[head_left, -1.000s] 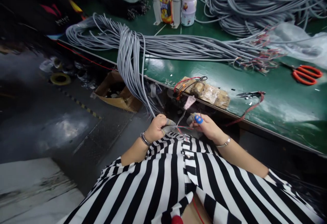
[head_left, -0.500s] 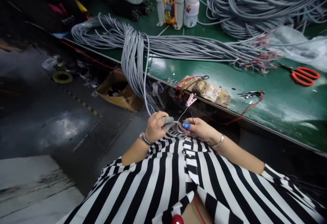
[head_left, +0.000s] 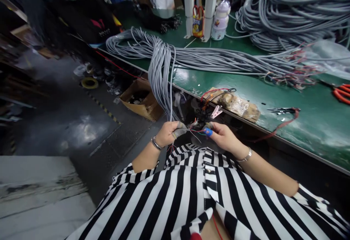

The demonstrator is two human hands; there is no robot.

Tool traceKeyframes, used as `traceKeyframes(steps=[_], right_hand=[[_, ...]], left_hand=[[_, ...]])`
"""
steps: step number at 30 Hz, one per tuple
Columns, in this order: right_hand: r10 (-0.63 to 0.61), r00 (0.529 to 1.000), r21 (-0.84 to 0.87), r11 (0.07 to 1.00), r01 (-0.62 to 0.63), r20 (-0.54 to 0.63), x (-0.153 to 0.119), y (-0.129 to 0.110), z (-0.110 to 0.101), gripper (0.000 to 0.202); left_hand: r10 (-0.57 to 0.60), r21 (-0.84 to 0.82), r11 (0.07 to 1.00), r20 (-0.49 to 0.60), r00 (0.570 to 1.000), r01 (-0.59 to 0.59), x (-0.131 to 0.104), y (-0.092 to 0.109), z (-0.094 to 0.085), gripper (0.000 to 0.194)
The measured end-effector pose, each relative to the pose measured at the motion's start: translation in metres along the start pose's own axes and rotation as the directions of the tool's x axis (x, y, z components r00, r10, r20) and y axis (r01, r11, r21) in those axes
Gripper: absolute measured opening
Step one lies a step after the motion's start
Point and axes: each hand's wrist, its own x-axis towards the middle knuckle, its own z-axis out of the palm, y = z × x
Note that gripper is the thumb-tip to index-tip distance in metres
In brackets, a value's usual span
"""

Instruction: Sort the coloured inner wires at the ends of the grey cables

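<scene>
Low in front of my striped shirt, my left hand [head_left: 170, 132] is closed on the end of a grey cable, with thin coloured wires [head_left: 195, 130] fanning out from it. On the right, my right hand [head_left: 218, 134], with blue tape on the thumb, pinches some of these wires. Both hands wear coverings on some fingertips. A bundle of grey cables [head_left: 161, 72] hangs over the table edge just beyond my left hand. Above my right hand is a pink clip [head_left: 216, 112] near the table edge.
On the green table [head_left: 240, 81] lie a taped wooden block [head_left: 237, 105], small snips [head_left: 284, 111], red-handled scissors [head_left: 341, 93] and a large cable coil [head_left: 295, 10]. A bottle [head_left: 220, 20] stands by a post. Below are a cardboard box [head_left: 142, 99] and a tape roll [head_left: 89, 83].
The view has shifted, so the table's things appear further right and lower. My hands have moved slightly apart, and the coloured wires are now spread and stretched between them.
</scene>
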Motion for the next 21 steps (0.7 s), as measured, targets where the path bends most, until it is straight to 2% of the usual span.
traceKeyframes(steps=[2, 4, 8, 14, 17, 21], right_hand=[[-0.068, 0.996, 0.018, 0.997, 0.069, -0.062, -0.001, -0.003, -0.002, 0.040], [-0.091, 0.994, 0.108, 0.989, 0.097, -0.058, -0.001, -0.007, 0.000, 0.040], [-0.092, 0.994, 0.229, 0.968, 0.104, -0.061, -0.001, -0.012, 0.004, 0.043], [-0.126, 0.977, 0.108, 0.983, 0.146, -0.172, 0.000, -0.013, -0.011, 0.041], [-0.157, 0.979, 0.009, 0.987, 0.159, -0.129, 0.003, -0.011, -0.019, 0.033], [-0.067, 0.993, 0.005, 0.998, 0.068, -0.101, 0.005, -0.007, -0.020, 0.030]], left_hand=[[-0.081, -0.131, 0.988, 0.058, 0.995, 0.088, 0.005, -0.003, -0.003, 0.032], [-0.121, -0.205, 0.968, 0.116, 0.986, 0.143, 0.012, -0.004, -0.002, 0.037], [-0.083, -0.242, 0.961, 0.217, 0.973, 0.136, 0.024, -0.002, 0.007, 0.041], [0.010, -0.162, 0.986, 0.246, 0.969, 0.031, 0.031, -0.002, 0.014, 0.039], [0.018, -0.130, 0.991, 0.264, 0.964, 0.017, 0.031, -0.004, 0.016, 0.040], [0.011, -0.135, 0.990, 0.269, 0.963, 0.027, 0.031, -0.007, 0.018, 0.037]])
